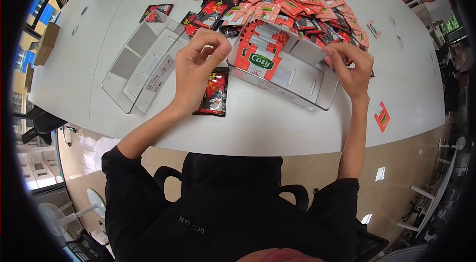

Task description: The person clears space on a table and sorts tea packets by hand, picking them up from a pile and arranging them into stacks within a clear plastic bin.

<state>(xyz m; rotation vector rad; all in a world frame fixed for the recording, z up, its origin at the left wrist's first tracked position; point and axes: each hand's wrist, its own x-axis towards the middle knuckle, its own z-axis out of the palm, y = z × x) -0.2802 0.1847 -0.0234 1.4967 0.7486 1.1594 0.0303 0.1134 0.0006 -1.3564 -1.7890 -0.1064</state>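
Left of the clear bin [302,77], the left hand [198,59] curls, grip unclear; the right hand [351,67] apparently pinches its far side, probably for steadiness.

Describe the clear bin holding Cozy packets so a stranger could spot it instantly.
On the white table, look between the person's left hand and right hand. The clear bin there holds red Cozy packets at one end, setting it apart from the similar bin to its left.
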